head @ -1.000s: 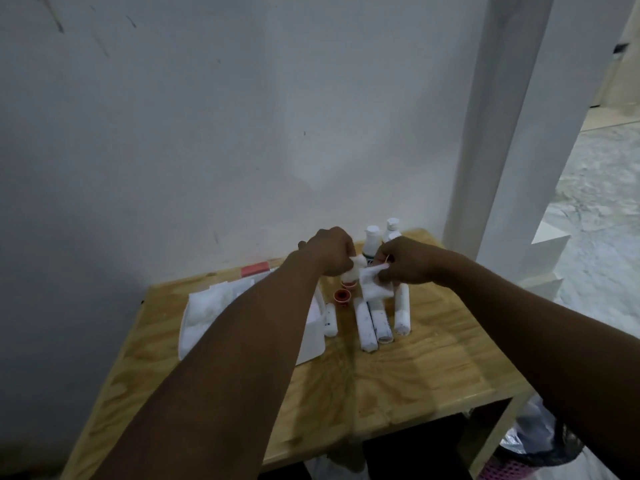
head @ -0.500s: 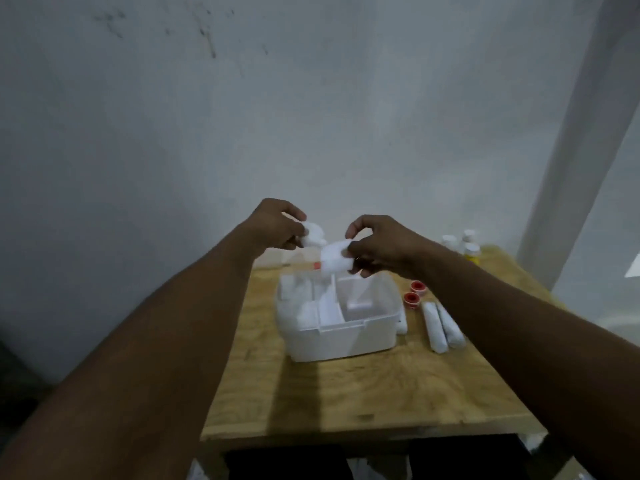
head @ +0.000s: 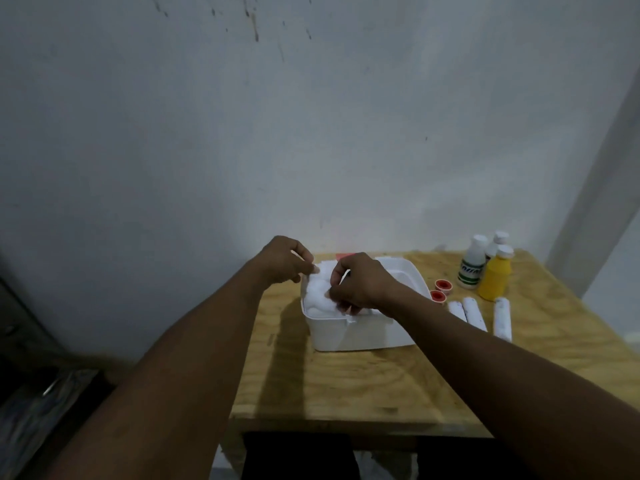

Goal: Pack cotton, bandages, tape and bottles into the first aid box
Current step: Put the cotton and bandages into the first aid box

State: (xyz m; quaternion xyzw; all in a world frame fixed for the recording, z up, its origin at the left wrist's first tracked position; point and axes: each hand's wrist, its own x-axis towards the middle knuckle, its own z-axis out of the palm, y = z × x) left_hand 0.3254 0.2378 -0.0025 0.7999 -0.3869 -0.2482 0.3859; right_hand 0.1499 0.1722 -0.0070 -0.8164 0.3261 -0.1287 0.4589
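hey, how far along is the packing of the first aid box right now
Early stage. Both hands, left hand and right hand, are pressing cotton into the open first aid box. Still out on the table: three bandage rolls, two tape rolls and three bottles.

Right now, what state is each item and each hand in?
first aid box: open, upright on the table.
cotton: in the box's left end, both hands on it.
left hand: pinching the cotton.
right hand: pressing the cotton down.
bandage rolls: three lying unpacked beside the box.
tape rolls: two, unpacked.
bottles: three, capped, upright, unpacked.
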